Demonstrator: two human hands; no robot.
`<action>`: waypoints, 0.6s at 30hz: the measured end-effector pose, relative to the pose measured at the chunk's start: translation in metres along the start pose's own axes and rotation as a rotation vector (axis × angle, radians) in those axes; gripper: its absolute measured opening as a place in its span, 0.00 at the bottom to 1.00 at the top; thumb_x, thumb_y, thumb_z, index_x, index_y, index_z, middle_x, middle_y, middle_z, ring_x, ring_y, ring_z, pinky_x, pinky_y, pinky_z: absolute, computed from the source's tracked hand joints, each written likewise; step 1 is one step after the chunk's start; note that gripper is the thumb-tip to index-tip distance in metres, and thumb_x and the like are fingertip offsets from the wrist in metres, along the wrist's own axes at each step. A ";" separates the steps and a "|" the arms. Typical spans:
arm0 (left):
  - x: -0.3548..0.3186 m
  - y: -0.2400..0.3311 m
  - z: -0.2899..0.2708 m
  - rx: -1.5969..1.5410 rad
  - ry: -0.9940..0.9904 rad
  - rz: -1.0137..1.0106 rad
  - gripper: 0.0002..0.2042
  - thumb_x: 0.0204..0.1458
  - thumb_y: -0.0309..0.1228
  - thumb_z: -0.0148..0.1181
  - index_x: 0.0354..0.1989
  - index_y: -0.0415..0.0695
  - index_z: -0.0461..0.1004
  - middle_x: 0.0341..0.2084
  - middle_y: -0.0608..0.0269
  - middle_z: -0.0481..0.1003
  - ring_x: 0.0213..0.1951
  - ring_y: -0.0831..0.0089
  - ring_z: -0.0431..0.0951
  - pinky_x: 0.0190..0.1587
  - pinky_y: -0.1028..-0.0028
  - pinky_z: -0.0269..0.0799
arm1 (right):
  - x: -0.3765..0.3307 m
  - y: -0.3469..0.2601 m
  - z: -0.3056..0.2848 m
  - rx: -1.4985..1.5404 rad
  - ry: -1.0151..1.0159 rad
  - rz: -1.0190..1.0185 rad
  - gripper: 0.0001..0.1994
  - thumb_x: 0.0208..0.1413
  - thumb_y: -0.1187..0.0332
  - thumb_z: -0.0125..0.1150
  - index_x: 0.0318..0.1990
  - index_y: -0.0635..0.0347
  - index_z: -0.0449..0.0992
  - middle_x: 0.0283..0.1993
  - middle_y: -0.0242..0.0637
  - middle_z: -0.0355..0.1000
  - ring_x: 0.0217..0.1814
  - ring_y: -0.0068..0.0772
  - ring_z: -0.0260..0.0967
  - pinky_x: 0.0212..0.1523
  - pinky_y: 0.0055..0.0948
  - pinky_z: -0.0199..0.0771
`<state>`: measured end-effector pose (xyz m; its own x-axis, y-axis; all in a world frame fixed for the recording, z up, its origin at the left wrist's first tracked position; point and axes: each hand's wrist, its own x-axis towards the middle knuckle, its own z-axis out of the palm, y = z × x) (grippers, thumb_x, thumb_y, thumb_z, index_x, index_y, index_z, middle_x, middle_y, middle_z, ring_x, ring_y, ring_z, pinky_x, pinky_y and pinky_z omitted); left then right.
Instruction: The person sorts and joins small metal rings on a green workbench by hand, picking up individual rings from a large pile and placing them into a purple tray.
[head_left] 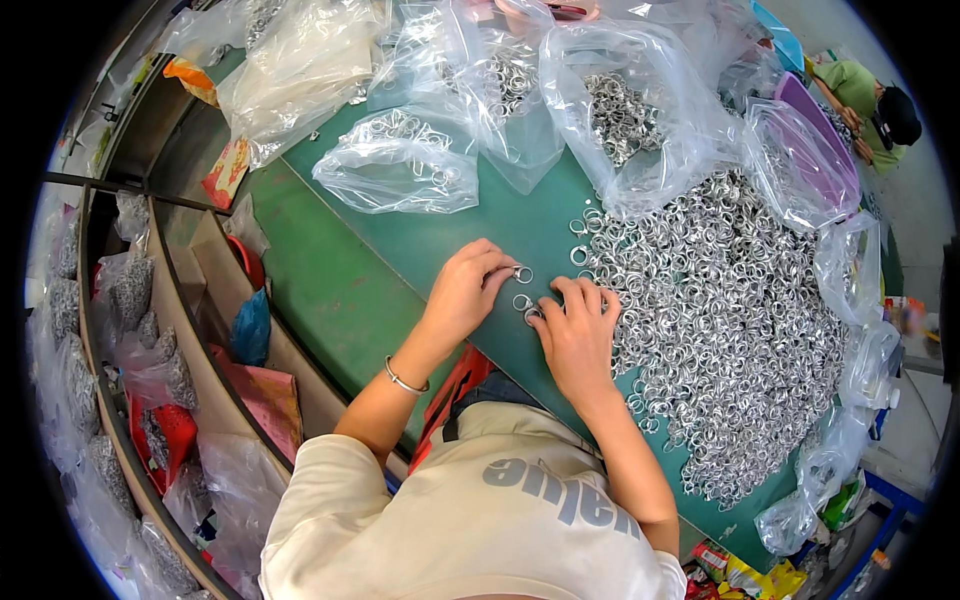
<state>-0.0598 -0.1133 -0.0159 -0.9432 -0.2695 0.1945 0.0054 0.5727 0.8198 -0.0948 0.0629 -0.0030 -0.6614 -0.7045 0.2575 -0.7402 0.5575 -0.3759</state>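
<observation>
My left hand (465, 290) pinches a small silver ring (524, 274) between thumb and fingertips, just above the green tabletop (490, 225). Close by, my right hand (578, 335) is bent over the table with its thumb and forefinger at a second ring (532, 315). Another ring (521, 302) lies between the two hands. Right beside my right hand spreads a wide heap of silver rings (730, 320), with a few loose ones (579, 256) along its left edge. A metal bangle (405, 382) circles my left wrist.
Clear plastic bags (400, 165) of metal pieces line the table's far side, one big bag (625, 120) lying open. A purple basin (820, 130) stands far right, near another person (865, 105). Shelves (180, 330) with bagged parts and a red container (165, 435) run along the left.
</observation>
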 end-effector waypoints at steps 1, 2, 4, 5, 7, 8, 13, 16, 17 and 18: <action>-0.001 0.000 -0.001 -0.033 0.027 -0.017 0.06 0.45 0.18 0.60 0.33 0.35 0.76 0.28 0.55 0.73 0.30 0.63 0.75 0.34 0.70 0.70 | -0.001 0.001 0.001 0.038 0.014 0.007 0.07 0.45 0.72 0.62 0.33 0.61 0.74 0.46 0.37 0.66 0.53 0.40 0.60 0.55 0.47 0.52; 0.000 -0.002 -0.002 0.019 0.095 0.004 0.06 0.45 0.17 0.60 0.33 0.35 0.76 0.28 0.55 0.73 0.29 0.63 0.75 0.34 0.70 0.70 | -0.002 0.002 -0.001 0.045 0.021 0.016 0.07 0.45 0.72 0.62 0.33 0.61 0.74 0.46 0.37 0.66 0.53 0.40 0.60 0.55 0.46 0.52; 0.002 -0.008 -0.005 0.116 0.228 0.045 0.06 0.45 0.17 0.60 0.33 0.35 0.76 0.29 0.55 0.73 0.29 0.64 0.75 0.34 0.71 0.70 | -0.007 0.005 -0.006 0.053 0.029 0.036 0.07 0.44 0.72 0.63 0.32 0.61 0.74 0.46 0.37 0.66 0.53 0.39 0.60 0.55 0.46 0.51; 0.002 -0.008 -0.006 0.131 0.237 0.028 0.07 0.44 0.16 0.59 0.33 0.35 0.76 0.30 0.56 0.73 0.32 0.63 0.74 0.37 0.70 0.70 | -0.010 0.007 -0.006 0.060 0.040 0.046 0.07 0.44 0.72 0.63 0.32 0.61 0.74 0.46 0.36 0.66 0.53 0.39 0.60 0.55 0.46 0.50; 0.000 -0.012 -0.007 0.214 0.146 0.079 0.09 0.44 0.15 0.58 0.35 0.36 0.75 0.33 0.57 0.72 0.36 0.61 0.74 0.39 0.70 0.69 | -0.009 0.004 -0.015 0.078 0.094 0.049 0.07 0.43 0.75 0.63 0.32 0.61 0.74 0.43 0.36 0.68 0.50 0.40 0.62 0.53 0.44 0.54; -0.002 -0.013 -0.006 0.256 0.101 0.105 0.10 0.43 0.14 0.58 0.36 0.36 0.75 0.35 0.57 0.72 0.38 0.61 0.73 0.41 0.70 0.69 | -0.009 0.003 -0.017 0.088 0.122 0.050 0.07 0.43 0.76 0.63 0.32 0.61 0.75 0.42 0.35 0.68 0.49 0.41 0.63 0.52 0.43 0.56; -0.005 0.011 -0.002 0.184 -0.002 0.111 0.19 0.43 0.12 0.52 0.45 0.40 0.72 0.47 0.55 0.68 0.49 0.57 0.68 0.50 0.66 0.64 | -0.020 0.009 -0.011 0.719 0.183 0.396 0.07 0.47 0.82 0.60 0.35 0.65 0.74 0.33 0.35 0.73 0.29 0.25 0.67 0.31 0.24 0.65; -0.012 0.011 0.001 0.210 -0.160 0.145 0.24 0.40 0.11 0.49 0.49 0.42 0.70 0.49 0.55 0.66 0.53 0.56 0.65 0.55 0.63 0.60 | -0.022 0.003 -0.017 1.189 0.189 0.659 0.04 0.53 0.80 0.59 0.37 0.66 0.75 0.30 0.31 0.74 0.24 0.11 0.63 0.23 0.14 0.61; -0.015 0.010 0.003 0.196 -0.181 0.151 0.24 0.40 0.11 0.49 0.49 0.42 0.70 0.49 0.55 0.66 0.53 0.56 0.65 0.55 0.63 0.60 | -0.020 0.002 -0.024 1.251 0.168 0.706 0.04 0.53 0.80 0.59 0.37 0.66 0.75 0.30 0.30 0.74 0.24 0.10 0.63 0.24 0.14 0.61; -0.017 0.011 0.004 0.182 -0.204 0.157 0.25 0.39 0.11 0.50 0.49 0.42 0.70 0.49 0.55 0.66 0.53 0.56 0.65 0.55 0.64 0.60 | -0.020 0.003 -0.028 1.314 0.147 0.754 0.04 0.54 0.80 0.58 0.37 0.66 0.75 0.30 0.29 0.73 0.25 0.10 0.63 0.24 0.14 0.61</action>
<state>-0.0447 -0.0995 -0.0125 -0.9827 -0.0165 0.1843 0.1143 0.7292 0.6747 -0.0868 0.0911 0.0153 -0.8884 -0.3503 -0.2967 0.3420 -0.0740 -0.9368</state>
